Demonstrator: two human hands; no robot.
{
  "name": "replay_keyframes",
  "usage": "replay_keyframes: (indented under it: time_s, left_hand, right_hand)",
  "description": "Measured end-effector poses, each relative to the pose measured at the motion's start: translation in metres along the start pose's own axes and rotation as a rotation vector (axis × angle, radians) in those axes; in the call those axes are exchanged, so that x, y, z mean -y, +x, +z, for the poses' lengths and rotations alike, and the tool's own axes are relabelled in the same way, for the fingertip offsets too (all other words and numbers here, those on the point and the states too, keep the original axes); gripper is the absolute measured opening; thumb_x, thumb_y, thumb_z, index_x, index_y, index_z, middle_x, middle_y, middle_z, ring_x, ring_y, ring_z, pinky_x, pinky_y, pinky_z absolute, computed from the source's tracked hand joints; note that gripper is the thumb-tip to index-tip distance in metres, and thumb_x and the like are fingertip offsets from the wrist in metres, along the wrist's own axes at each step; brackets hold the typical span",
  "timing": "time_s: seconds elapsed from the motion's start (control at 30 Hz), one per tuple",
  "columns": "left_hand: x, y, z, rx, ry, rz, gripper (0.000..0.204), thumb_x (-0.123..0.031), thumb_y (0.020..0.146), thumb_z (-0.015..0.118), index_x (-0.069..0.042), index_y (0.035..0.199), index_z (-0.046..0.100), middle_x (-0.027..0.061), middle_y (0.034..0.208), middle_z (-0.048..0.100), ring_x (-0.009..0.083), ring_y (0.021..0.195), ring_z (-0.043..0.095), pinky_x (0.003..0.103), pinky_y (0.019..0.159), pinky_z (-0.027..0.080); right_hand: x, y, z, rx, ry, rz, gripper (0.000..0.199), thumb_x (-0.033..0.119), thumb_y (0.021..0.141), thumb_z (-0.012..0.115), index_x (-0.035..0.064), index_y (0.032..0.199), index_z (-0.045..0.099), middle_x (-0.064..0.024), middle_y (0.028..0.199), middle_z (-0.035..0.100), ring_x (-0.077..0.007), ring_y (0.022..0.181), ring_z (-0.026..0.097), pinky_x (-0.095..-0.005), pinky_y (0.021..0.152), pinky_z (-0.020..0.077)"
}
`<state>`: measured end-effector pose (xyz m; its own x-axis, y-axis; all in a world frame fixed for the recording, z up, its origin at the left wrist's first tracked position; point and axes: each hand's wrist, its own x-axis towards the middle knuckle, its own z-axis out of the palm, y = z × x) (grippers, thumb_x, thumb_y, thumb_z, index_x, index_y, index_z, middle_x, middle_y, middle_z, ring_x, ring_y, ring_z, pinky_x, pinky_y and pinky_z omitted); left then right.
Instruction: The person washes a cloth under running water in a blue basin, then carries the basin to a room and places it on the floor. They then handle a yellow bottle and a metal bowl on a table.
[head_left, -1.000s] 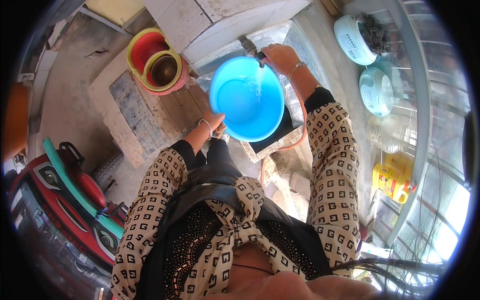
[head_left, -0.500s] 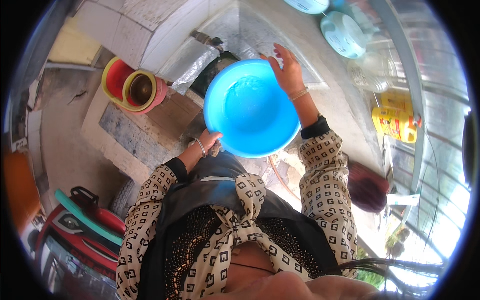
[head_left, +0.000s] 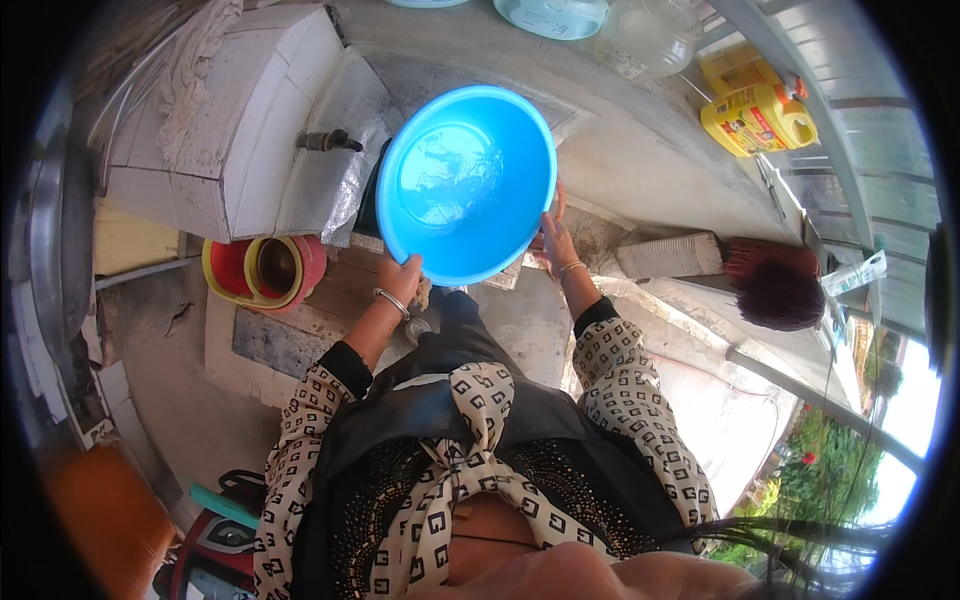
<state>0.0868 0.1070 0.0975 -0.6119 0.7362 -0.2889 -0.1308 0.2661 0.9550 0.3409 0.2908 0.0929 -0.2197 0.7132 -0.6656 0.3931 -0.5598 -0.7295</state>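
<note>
A round blue plastic basin is lifted in front of me and tilted, wet and shiny inside. My left hand is closed on its near-left rim, thumb on the inside. A small brownish lump shows beside that hand; I cannot tell what it is or whether the hand holds it. On the right, my right hand grips the basin's side from outside, its fingers partly hidden along the wall. A metal tap sticks out from a foil-covered surface just left of the basin.
A red and yellow double bucket stands at the left below the tiled counter. Yellow bottles and clear jugs line the right ledge, with a dark red brush-like bundle nearer. At lower left is a red vehicle.
My right hand has gone from open above the far-right rim to gripping the basin's right side. The basin has shifted left and tilted. My view has turned, too.
</note>
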Motion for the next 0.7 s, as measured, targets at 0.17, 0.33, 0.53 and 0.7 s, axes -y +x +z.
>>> replay_keyframes:
  time_s: [0.17,0.33,0.53,0.7]
  left_hand:
    - [-0.085,0.031,0.019,0.053,0.392,0.129,0.074,-0.010,0.073,0.053,-0.004,0.139,0.019,0.0210,0.091,0.061,0.0306,0.075,0.063,0.040,0.064,0.051]
    - [-0.147,0.034,0.019,0.039,0.948,0.543,0.086,-0.008,0.069,0.062,-0.014,0.142,0.016,0.0194,0.091,0.060,0.0361,0.076,0.061,0.043,0.063,0.050]
    - [-0.180,0.050,-0.004,-0.015,1.033,1.068,0.074,0.000,0.065,0.063,-0.021,0.133,0.040,0.0105,0.087,0.057,0.0303,0.075,0.059,0.038,0.060,0.050]
    - [-0.222,0.061,-0.016,-0.023,0.978,1.237,0.069,0.001,0.066,0.063,-0.018,0.130,0.045,0.0113,0.088,0.057,0.0305,0.075,0.059,0.037,0.063,0.050]
  right_hand:
    - [-0.023,-0.037,0.062,0.163,0.460,0.252,0.053,0.034,0.089,0.051,-0.0010,0.125,0.033,-0.0218,0.120,0.044,-0.0341,0.094,0.058,-0.0411,0.070,0.0522]
    - [-0.012,-0.041,0.156,0.459,0.907,0.421,0.066,0.032,0.088,0.054,-0.0001,0.135,0.019,-0.0274,0.133,0.029,-0.0432,0.107,0.049,-0.0510,0.083,0.0463]
    - [0.053,-0.033,0.191,0.542,0.825,0.388,0.061,0.035,0.087,0.054,0.0043,0.132,0.027,-0.0205,0.127,0.039,-0.0353,0.100,0.053,-0.0459,0.075,0.0489]
    - [0.063,-0.026,0.175,0.622,0.752,0.297,0.054,0.033,0.086,0.056,0.0045,0.127,0.034,-0.0198,0.117,0.047,-0.0341,0.093,0.058,-0.0475,0.076,0.0485]
